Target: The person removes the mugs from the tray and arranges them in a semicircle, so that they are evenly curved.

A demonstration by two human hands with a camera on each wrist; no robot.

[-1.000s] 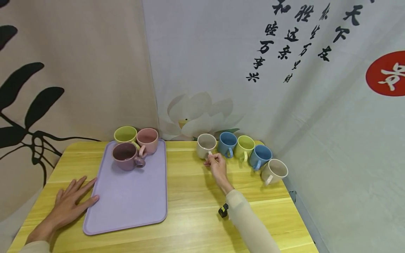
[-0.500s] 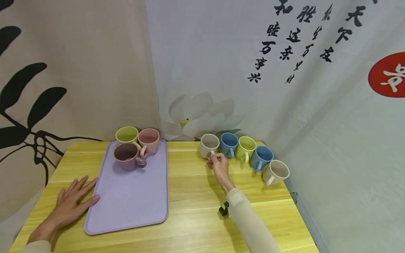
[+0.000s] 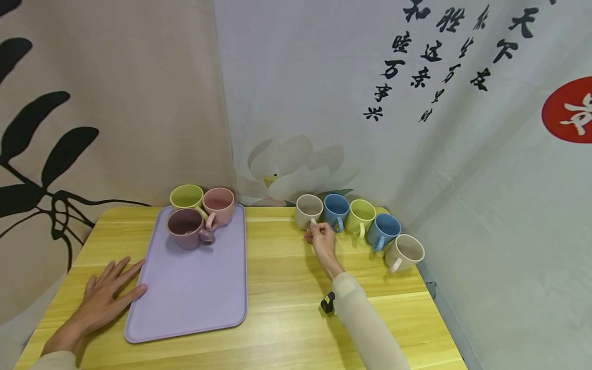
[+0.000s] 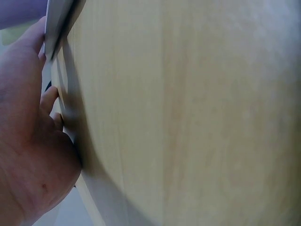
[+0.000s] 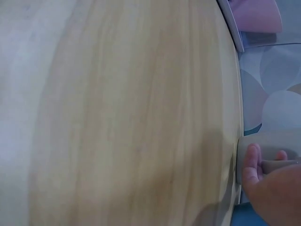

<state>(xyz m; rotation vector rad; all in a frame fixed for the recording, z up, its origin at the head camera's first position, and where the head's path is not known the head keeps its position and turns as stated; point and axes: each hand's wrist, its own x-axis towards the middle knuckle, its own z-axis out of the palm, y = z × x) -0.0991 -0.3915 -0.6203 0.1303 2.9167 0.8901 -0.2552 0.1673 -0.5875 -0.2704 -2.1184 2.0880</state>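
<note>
My right hand pinches the handle of a whitish mug standing at the table's back edge. In the right wrist view the same mug shows beside the fingers. To its right, a blue mug, a yellow-green mug, a second blue mug and another whitish mug run in a slanting row. My left hand lies with fingers spread, its fingertips touching the left rim of a lilac tray. On the tray's far end are a purple mug, a pink mug and a yellow-green mug.
The wooden table has a curtain with printed characters hanging right behind it and along its right side. A small black and yellow object sits at the right wrist.
The view has shifted slightly, so things appear a little further right. My right hand stays at the whitish mug's handle, and my left hand stays at the tray's rim.
</note>
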